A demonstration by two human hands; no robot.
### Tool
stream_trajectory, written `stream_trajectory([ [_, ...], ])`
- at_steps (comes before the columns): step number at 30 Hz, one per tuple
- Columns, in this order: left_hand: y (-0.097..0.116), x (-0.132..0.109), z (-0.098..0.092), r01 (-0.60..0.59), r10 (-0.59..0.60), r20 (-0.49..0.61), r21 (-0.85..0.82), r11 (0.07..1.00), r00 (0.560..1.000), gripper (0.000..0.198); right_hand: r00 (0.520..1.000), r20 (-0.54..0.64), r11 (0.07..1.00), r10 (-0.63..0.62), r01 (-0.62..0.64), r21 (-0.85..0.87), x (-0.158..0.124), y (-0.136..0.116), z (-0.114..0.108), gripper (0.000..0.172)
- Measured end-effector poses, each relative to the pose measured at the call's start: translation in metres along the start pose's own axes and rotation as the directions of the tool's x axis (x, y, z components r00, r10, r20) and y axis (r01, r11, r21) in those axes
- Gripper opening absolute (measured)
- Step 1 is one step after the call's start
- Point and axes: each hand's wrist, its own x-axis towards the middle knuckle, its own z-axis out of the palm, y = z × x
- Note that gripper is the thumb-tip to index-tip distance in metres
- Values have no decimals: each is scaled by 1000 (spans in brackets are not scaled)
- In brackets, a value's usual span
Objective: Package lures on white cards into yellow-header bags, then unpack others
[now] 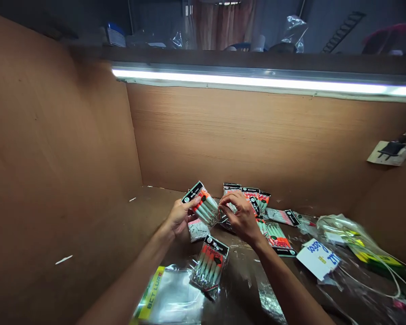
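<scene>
The left hand [181,217] pinches a fishing-lure packet [206,208] between thumb and fingers, holding it tilted above the tabletop [122,253]. The right hand [241,215] is curled, thumb and fingertips drawn together beside the packet's lower end; whether they grip it, I cannot tell. Below lies a red-and-white lure packet [209,264], overlapping the "BET LURE" plastic bag [179,295].

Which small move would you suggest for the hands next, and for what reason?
I would likely have the right hand steady the free end of the clear plastic packet with a black header, since the left hand holds it near that header, while the right hand's curled fingers are close to the opposite end.
</scene>
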Motion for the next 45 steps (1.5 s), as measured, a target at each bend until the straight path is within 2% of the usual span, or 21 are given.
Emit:
stream_trajectory([
  [2,-5,5,-6,39,-39,9,-21,999,999,41,997,21,993,73,-75,88,-1,3,4,9],
  [3,-7,7,-9,26,-26,4,-18,1000,1000,41,985,68,975,156,-165,150,0,6,5,11],
  [5,-9,10,-12,-69,69,14,12,998,998,40,916,210,880,342,-391,271,1,15,5,16],
  [7,-7,11,-12,-214,208,83,74,974,975,37,837,316,771,447,-539,340,4,26,3,21],
  [9,-1,7,-10,-353,322,201,148,924,925,31,816,292,727,499,-577,372,6,36,2,23],
  [11,7,-2,-6,-466,380,338,226,855,861,24,809,194,714,554,-582,389,6,47,2,23],
  [13,17,-12,1,-584,410,473,314,748,780,19,777,99,685,622,-601,412,6,59,5,23],
  [15,23,-21,7,-679,406,579,396,619,707,16,735,58,647,675,-628,433,4,71,8,25],
  [18,27,-28,14,-756,391,662,448,478,639,19,693,71,595,718,-663,454,3,83,9,32],
  [20,28,-28,15,-774,383,685,450,445,619,19,704,90,596,704,-655,465,5,84,6,37],
  [23,30,-28,14,-760,342,703,444,475,624,19,774,81,653,628,-581,486,9,77,-3,50],
  [25,32,-29,14,-739,302,718,427,521,628,18,841,197,721,503,-535,441,9,72,-7,57],
  [26,34,-29,14,-724,274,727,421,546,630,17,849,301,756,434,-525,391,7,72,-7,56],
  [28,35,-30,14,-683,215,736,422,596,643,16,798,491,810,349,-521,271,1,75,-4,46],
  [30,37,-30,13,-639,182,722,430,638,667,18,748,558,824,358,-535,188,-4,81,0,40],
  [34,35,-24,12,-622,254,668,395,676,700,21,750,521,830,408,-542,130,-3,83,-8,34],
  [36,31,-22,15,-635,311,623,401,660,718,23,804,442,856,398,-499,138,3,69,-24,32],
  [38,22,-21,20,-629,335,572,452,632,748,23,870,390,898,303,-398,188,8,46,-39,39],
  [41,2,-24,32,-600,375,479,514,613,794,19,878,470,945,88,-222,240,10,13,-48,45],
  [43,-14,-25,40,-562,405,393,510,651,825,15,895,445,975,46,-136,173,9,1,-42,38],
  [45,-26,-23,43,-501,410,289,460,733,865,17,936,344,991,79,-111,74,7,0,-34,22],
])
